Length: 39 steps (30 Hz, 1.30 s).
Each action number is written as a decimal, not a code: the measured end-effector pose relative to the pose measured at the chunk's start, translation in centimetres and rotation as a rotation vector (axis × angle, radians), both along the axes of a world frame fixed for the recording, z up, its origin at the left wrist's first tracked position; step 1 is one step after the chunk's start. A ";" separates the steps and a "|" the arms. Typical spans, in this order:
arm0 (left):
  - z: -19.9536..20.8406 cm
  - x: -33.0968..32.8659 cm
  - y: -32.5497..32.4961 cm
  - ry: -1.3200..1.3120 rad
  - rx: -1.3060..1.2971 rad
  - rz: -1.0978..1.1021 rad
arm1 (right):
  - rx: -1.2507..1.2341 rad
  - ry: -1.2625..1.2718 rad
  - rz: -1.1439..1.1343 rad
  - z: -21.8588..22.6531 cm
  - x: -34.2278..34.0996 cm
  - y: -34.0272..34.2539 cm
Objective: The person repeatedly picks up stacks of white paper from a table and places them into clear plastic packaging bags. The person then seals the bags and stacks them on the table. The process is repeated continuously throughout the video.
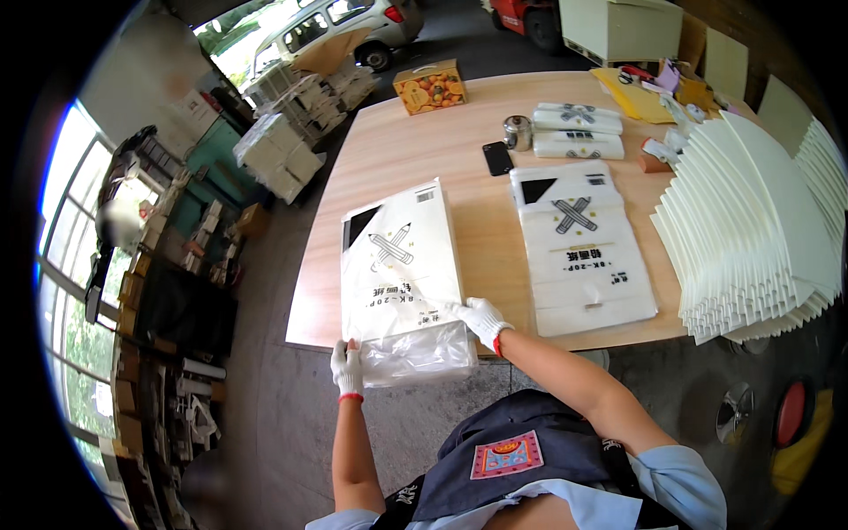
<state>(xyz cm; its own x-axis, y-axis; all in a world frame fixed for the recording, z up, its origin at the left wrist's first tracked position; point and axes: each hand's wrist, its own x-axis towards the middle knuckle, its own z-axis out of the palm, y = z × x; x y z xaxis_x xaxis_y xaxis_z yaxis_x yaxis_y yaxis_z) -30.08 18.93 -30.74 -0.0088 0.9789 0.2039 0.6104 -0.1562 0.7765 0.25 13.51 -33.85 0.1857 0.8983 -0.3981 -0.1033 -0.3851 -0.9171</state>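
Note:
A stack of white drawing paper in a clear plastic bag [406, 265] lies near the table's front edge, its crossed-pencil print and black corner upward. The bag's loose, crinkled end hangs over the edge toward me. My left hand [347, 367], in a white glove with a red cuff, is closed on the left side of that loose end, the thumb on top. My right hand [483, 321], gloved likewise, holds the right side of the bag, thumb over the top; its other fingers are partly hidden. To the right, flat printed plastic bags [583, 256] lie in a pile.
Behind those bags are folded bag bundles [578, 132], a black phone [497, 159] and a metal canister [518, 133]. Tall fanned stacks of white sheets [751, 221] crowd the right side. A fruit-print carton [430, 87] stands at the wooden table's [322, 300] far edge.

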 end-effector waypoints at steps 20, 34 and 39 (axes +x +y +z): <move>-5.6 41.5 -11.1 0.394 0.212 -1.110 | -0.126 0.240 -0.432 -0.5 11.1 -28.1; -1.2 44.7 -6.9 0.044 -0.086 -1.086 | 0.160 0.045 -0.542 -1.1 21.4 -15.4; 4.6 47.0 -2.3 -0.765 -0.633 -0.997 | -0.236 -1.106 -0.248 -8.7 24.4 -18.2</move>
<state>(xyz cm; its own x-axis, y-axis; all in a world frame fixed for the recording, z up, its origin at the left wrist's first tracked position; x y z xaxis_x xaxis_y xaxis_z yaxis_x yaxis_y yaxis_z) 16.91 16.62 -26.10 0.8269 0.5623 -0.0073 -0.1474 0.2293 0.9621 24.67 -4.72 -42.58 0.6983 0.7132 -0.0611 0.6138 -0.6405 -0.4615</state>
